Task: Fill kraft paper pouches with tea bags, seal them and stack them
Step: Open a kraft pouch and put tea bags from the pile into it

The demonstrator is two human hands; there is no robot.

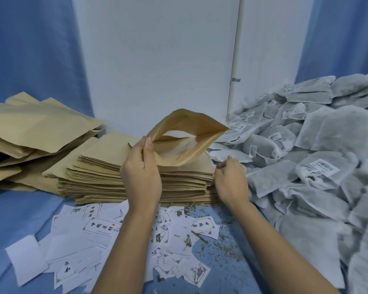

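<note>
My left hand (pixel 141 175) pinches the left edge of a kraft paper pouch (pixel 187 136), which is held up with its mouth spread open toward me. Below it lies a thick stack of flat kraft pouches (pixel 106 177). My right hand (pixel 231 180) hovers with loosely curled fingers at the edge of a large heap of grey tea bags (pixel 319 166) on the right and holds nothing. A pile of bulkier kraft pouches (pixel 30 132) lies at the far left.
White paper labels (pixel 102 240) with printed characters are scattered on the blue cloth (pixel 15 211) in front of me, with loose bits of dried herb (pixel 225 242) among them. A white wall panel (pixel 157 60) and blue curtains stand behind.
</note>
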